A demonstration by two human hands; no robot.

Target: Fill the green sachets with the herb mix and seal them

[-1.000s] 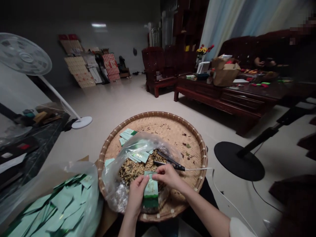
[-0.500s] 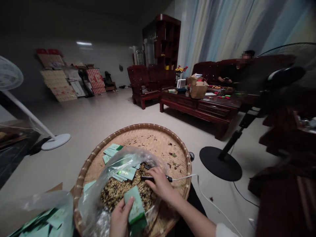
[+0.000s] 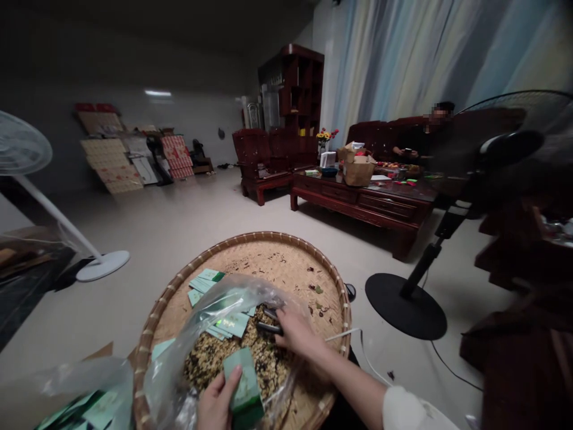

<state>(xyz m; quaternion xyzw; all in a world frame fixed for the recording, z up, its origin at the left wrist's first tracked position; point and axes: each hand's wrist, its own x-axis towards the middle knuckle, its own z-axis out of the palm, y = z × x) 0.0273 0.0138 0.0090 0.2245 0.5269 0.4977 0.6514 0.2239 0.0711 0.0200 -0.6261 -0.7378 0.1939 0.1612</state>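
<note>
My left hand (image 3: 216,401) is closed on a pale green packet (image 3: 242,376) with a darker green lower end, thumb on its face. My right hand (image 3: 293,331) grips a black corded tool (image 3: 270,328) with two slim arms standing apart, much like a hair straightener. Both hands are over a clear plastic bag (image 3: 174,358) whose mouth gapes. Inside it lies a loose dry mix of pale and dark bits (image 3: 206,358), with several flat green packets (image 3: 233,324) on top. The bag rests in a round woven bamboo tray (image 3: 259,254).
More green packets (image 3: 206,276) lie on the tray's far left. A second plastic bag of packets (image 3: 101,409) is at lower left. A white fan (image 3: 102,266) stands left, a black fan (image 3: 405,306) right. A white cord (image 3: 367,352) crosses the tray's rim. Beyond, a person sits behind a wooden table (image 3: 358,200).
My right hand has shifted slightly and now covers more of the tool's body. The left hand keeps hold of the packet. The whole view has tipped up a little.
</note>
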